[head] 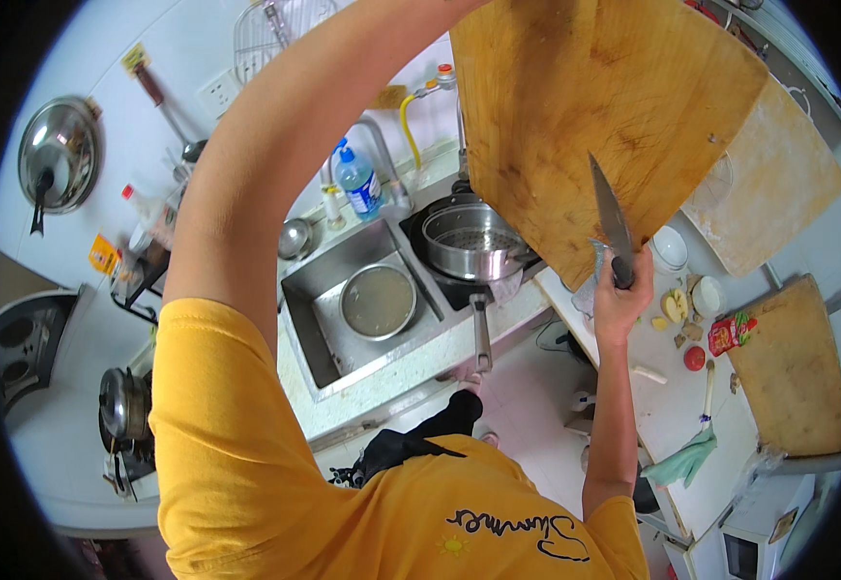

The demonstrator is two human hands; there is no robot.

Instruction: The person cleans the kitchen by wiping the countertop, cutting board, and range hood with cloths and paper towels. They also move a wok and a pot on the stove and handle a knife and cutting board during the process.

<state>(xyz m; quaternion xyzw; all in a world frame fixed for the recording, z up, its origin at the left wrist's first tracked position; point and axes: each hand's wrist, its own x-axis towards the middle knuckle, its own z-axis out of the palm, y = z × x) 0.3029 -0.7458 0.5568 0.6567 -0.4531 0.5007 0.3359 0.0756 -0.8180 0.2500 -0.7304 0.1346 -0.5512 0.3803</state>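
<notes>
A large wooden cutting board (572, 130) is raised and tilted before me, over the counters. My left arm reaches up to the board's upper left side, and my left hand is out of view past the top edge. My right hand (625, 301) is shut on the black handle of a kitchen knife (611, 206) at the board's lower corner. The blade points up and slightly left, in front of the board's face. A crumpled greyish cloth or wrap (586, 296) lies beside the right hand; whether the hand touches it, I cannot tell.
Left of the board are a steel sink (304, 333) holding a bowl of cloudy liquid (378, 301) and a steamer pot (472, 250) on a hob. On the right counter (670, 406) lie a cut apple or similar (675, 305), a tomato (694, 358), a red packet (729, 334) and a green glove (685, 460).
</notes>
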